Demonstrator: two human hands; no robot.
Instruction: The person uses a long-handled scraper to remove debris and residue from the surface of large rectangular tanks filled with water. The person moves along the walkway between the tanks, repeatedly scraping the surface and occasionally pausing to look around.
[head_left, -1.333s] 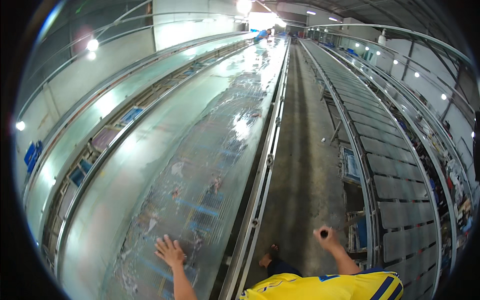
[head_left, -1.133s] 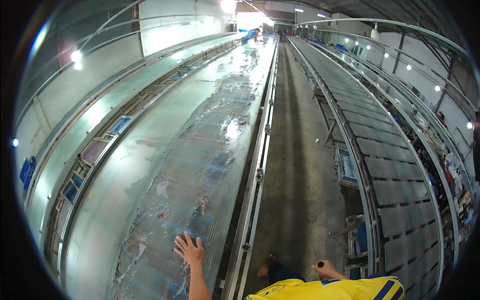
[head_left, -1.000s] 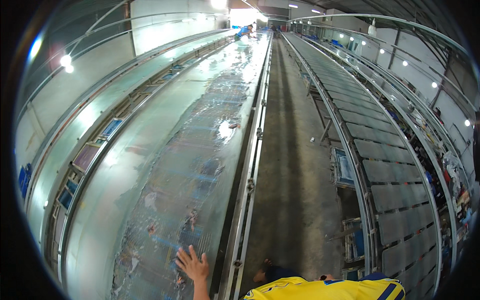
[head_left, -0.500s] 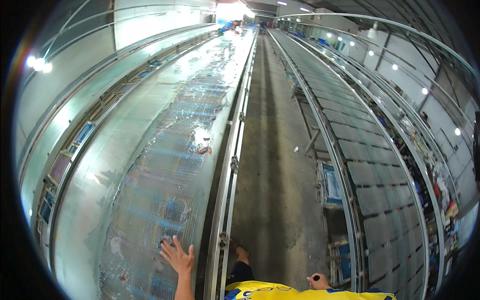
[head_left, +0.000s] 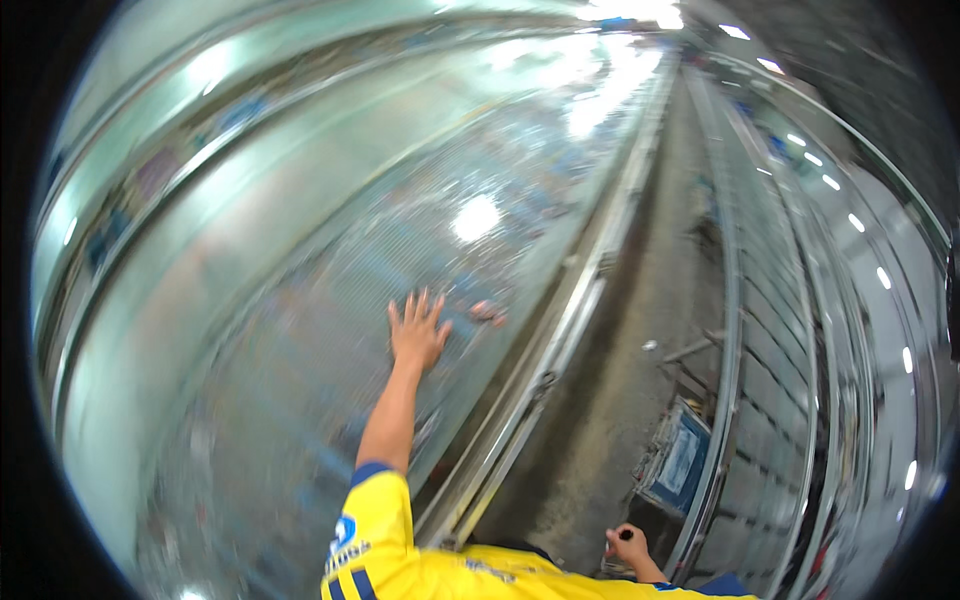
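Observation:
My left hand (head_left: 418,335) reaches forward with its fingers spread, palm down on or just over a wet, shiny sheet (head_left: 320,390). The sheet lies along a long pale-green table (head_left: 215,270) and carries a faint grid with blue streaks; motion blurs it. A small reddish lump (head_left: 487,313) sits on the sheet just right of my fingers. Low at the right, my right hand (head_left: 630,550) is held over the aisle with curled fingers. A small dark, round-ended object (head_left: 627,535) shows in its grip; most of it is hidden.
A metal rail (head_left: 560,360) runs along the table's right edge. Beyond it lies a concrete aisle (head_left: 590,440). Another long table with dark panels (head_left: 770,370) stands to the right, with a blue-edged frame (head_left: 680,450) below its near side. Framed pieces line the far left rail.
My left hand has moved forward along the wet sheet, beside the reddish lump. The view has tilted and swung left. My right hand stays curled round the dark object.

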